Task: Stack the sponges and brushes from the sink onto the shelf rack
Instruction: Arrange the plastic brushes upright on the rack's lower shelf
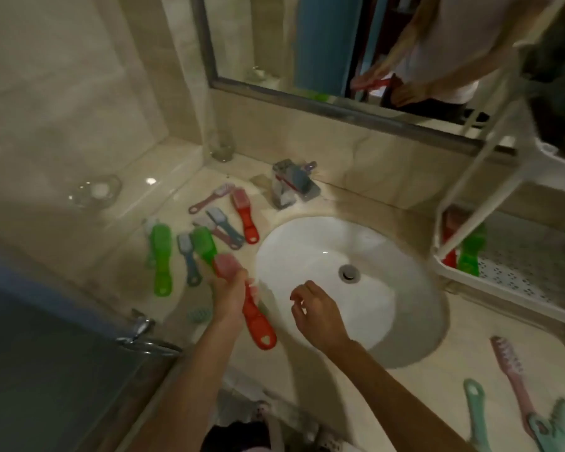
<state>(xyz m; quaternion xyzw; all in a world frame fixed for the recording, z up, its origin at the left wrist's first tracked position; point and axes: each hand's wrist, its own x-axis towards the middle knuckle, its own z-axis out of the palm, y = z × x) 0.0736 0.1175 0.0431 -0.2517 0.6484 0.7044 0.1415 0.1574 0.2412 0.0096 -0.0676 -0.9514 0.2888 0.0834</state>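
My left hand (229, 296) grips a red brush (256, 316) by its middle, at the left rim of the white sink (405, 288); the bristle end points away from me and the handle toward me. Over the basin, my right hand (317, 313) hovers with loosely curled fingers and holds nothing. Several more brushes lie on the counter left of the sink, among them a green brush (161, 256) and another red brush (245, 215). The white shelf rack (503, 278) stands at the right, with a green brush (469, 252) and a red one on its lower shelf.
A chrome tap (291, 184) stands behind the sink, with a mirror above it. A glass (222, 146) and a glass dish (95, 190) sit at the back left. A pink brush (512, 370) and teal brushes (477, 412) lie on the counter at the front right.
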